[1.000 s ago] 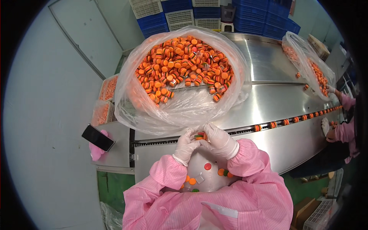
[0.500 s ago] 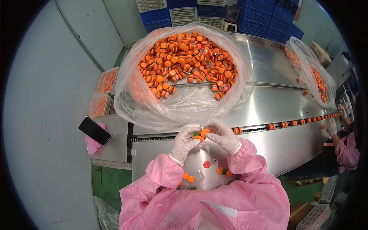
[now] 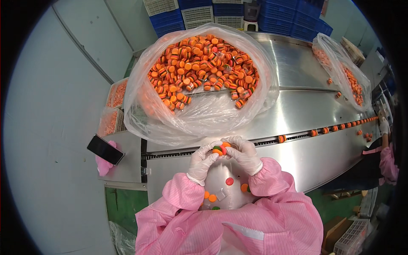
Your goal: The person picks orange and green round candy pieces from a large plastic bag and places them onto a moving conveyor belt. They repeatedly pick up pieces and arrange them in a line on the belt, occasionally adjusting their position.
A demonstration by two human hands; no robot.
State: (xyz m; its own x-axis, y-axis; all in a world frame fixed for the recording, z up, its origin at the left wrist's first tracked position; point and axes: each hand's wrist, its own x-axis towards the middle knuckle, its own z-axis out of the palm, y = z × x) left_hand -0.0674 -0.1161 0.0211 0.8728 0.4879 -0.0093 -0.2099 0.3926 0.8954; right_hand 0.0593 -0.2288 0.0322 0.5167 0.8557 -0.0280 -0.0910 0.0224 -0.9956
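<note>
In front of the conveyor channel, my two gloved hands meet over a small stack of burger-like candy pieces. My left hand is closed around orange and green layers. Pinched in my right hand are an orange disc and a red piece against the stack; fingertips partly hide them. Below, near my body, lie a red disc, orange discs, a green piece and a small clear wrapper on the metal surface. Beside my right sleeve rests another orange disc.
A big clear bag of layered candies stands open beyond my hands. Candies ride the channel toward a co-worker's gloved hand. A second bag stands far right. A phone lies left; blue crates are stacked behind.
My right hand has closed in on the left one, and a red piece now shows between the fingers. Candies in the channel have moved right. The view has shifted slightly.
</note>
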